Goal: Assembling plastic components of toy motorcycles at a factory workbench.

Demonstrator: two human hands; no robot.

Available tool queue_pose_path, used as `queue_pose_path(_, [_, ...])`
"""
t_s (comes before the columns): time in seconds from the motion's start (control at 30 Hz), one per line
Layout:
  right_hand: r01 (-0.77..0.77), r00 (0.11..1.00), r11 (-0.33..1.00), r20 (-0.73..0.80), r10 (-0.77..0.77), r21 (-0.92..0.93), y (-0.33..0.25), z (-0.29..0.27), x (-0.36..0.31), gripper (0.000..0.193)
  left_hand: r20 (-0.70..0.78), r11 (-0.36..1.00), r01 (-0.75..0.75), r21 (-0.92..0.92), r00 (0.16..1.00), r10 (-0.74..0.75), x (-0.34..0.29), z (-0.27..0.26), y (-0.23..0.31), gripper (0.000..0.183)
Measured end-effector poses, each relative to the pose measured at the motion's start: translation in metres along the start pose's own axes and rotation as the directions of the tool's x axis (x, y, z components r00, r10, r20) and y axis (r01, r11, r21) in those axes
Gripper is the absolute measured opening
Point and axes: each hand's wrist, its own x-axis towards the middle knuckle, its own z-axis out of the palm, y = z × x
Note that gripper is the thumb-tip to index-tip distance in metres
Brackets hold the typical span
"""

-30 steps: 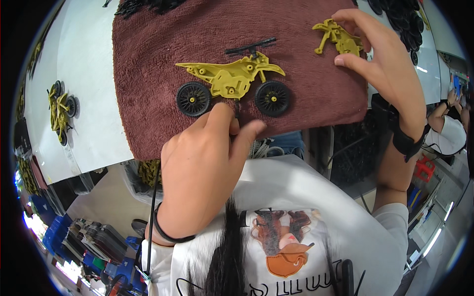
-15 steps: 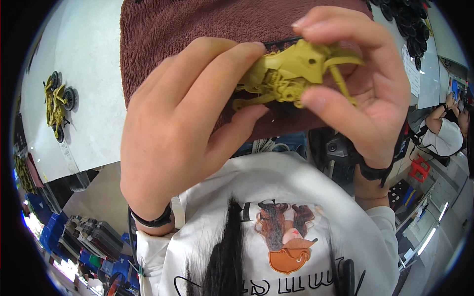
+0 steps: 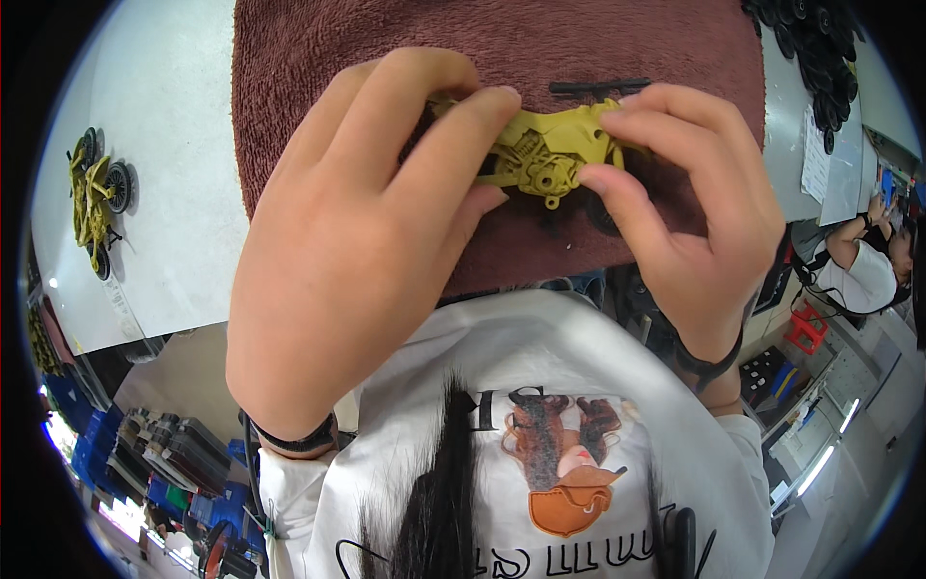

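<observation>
Both my hands hold a yellow-green toy motorcycle body [image 3: 548, 154] over a brown towel [image 3: 521, 246]. My left hand [image 3: 367, 222] is closed on its left end, fingers over the top and thumb beneath, hiding that end. With fingertips and thumb, my right hand [image 3: 690, 193] pinches the right end. A thin black bar [image 3: 596, 87] lies on the towel just beyond the body. Below the right end shows part of a dark round piece [image 3: 604, 214], perhaps a wheel, mostly hidden by my right thumb and hand.
On the white table [image 3: 169, 222] at left stands another yellow-green toy motorcycle [image 3: 92, 198] with black wheels. Many black wheels [image 3: 820, 68] are heaped at far right, near a paper sheet [image 3: 815, 159]. Another person [image 3: 863, 265] sits at right, by a red stool [image 3: 806, 326].
Both hands have lowered the motorcycle body toward the towel and away from me. My right fingers have closed in on its right end. The black bar now shows more fully.
</observation>
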Motion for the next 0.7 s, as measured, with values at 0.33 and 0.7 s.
queue_pose_path(0.33, [-0.009, 1.000, 0.995, -0.007, 0.010, 0.098, 0.008, 0.001, -0.001, 0.029, 0.017, 0.999, -0.007, 0.033, 1.000, 0.006, 0.000, 0.004, 0.002, 0.045])
queue_pose_path(0.7, [-0.149, 0.988, 0.985, -0.011, 0.151, 0.088, -0.005, 0.011, -0.011, 0.026, -0.038, 0.990, 0.140, 0.014, 0.989, -0.140, -0.005, 0.007, 0.009, 0.040])
